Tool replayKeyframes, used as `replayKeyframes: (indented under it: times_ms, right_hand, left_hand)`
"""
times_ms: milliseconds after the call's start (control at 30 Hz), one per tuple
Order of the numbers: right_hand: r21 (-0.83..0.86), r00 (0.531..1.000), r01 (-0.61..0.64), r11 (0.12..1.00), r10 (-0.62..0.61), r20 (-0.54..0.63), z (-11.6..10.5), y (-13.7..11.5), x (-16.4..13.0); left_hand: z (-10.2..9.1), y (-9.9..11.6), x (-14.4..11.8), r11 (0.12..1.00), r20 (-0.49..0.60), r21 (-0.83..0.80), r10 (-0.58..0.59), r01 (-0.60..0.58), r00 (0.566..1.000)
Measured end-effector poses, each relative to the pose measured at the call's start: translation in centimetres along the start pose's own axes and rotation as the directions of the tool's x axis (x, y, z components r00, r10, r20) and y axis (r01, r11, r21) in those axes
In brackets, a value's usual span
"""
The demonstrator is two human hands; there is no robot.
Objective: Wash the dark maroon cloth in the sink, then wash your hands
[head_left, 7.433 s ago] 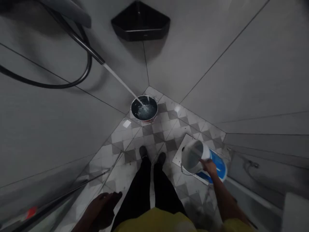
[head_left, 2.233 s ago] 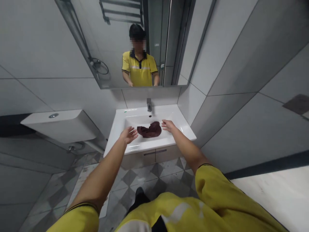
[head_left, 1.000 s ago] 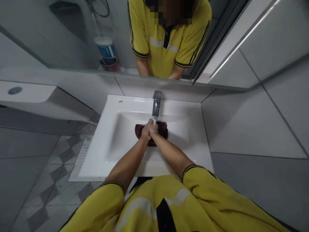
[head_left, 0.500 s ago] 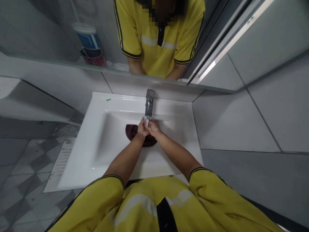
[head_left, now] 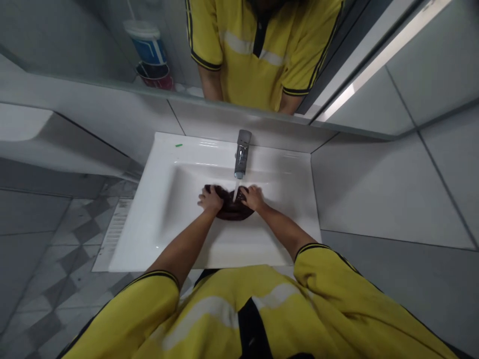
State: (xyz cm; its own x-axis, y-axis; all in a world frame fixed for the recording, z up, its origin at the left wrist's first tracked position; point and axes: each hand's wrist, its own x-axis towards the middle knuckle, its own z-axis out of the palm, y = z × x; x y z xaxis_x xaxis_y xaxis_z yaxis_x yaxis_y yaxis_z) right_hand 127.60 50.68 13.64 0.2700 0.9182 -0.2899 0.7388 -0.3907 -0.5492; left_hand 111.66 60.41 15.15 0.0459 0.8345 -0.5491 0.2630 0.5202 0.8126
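A wet, dark maroon cloth (head_left: 235, 213) lies in the basin of the white sink (head_left: 134, 234), under a stream of water (head_left: 236, 191) from the chrome tap (head_left: 242, 153). My left hand (head_left: 210, 200) grips the left side of the cloth, fingers curled over its edge. On the opposite side, my right hand (head_left: 254, 197) holds the cloth with its fingers bent onto it. Parts of the fingertips are hidden in the dark folds.
A mirror (head_left: 112, 55) above the sink reflects a yellow shirt and a bucket. A small green scrap (head_left: 178, 145) lies on the sink's back ledge. Tiled wall (head_left: 374, 189) stands close on the right; another white fixture (head_left: 26, 124) is at the left.
My hands were together under the tap's water. They have moved apart and down onto either side of the cloth, which now sits bunched between them. The view has shifted slightly.
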Motion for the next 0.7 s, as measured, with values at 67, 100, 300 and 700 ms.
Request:
replayKeyframes:
  times_ms: [67, 100, 300, 700]
  right_hand:
    - [0.103, 0.993, -0.095, 0.99, 0.102, -0.065, -0.3, 0.8, -0.6]
    - [0.214, 0.978, -0.14, 0.967, 0.169, -0.12, -0.7, 1.1, -0.9]
    - [0.191, 0.912, -0.352, 0.916, 0.381, -0.15, -5.3, 3.0, -3.3]
    - [0.86, 0.985, -0.081, 0.505, 0.172, -0.009, -2.3, -1.6, 2.3]
  left_hand:
    - [-1.2, -0.1, 0.4, 0.992, -0.041, 0.125, -0.005, 0.01, 0.999]
    - [-1.4, 0.0, 0.6, 0.992, -0.008, 0.127, -0.025, 0.025, 1.0]
    - [1.6, 2.2, -0.3, 0.991, 0.393, -0.114, -0.027, 0.078, 0.919]
    - [2.0, 4.1, 1.1, 0.975, 0.302, -0.211, -0.009, 0.077, 0.953]
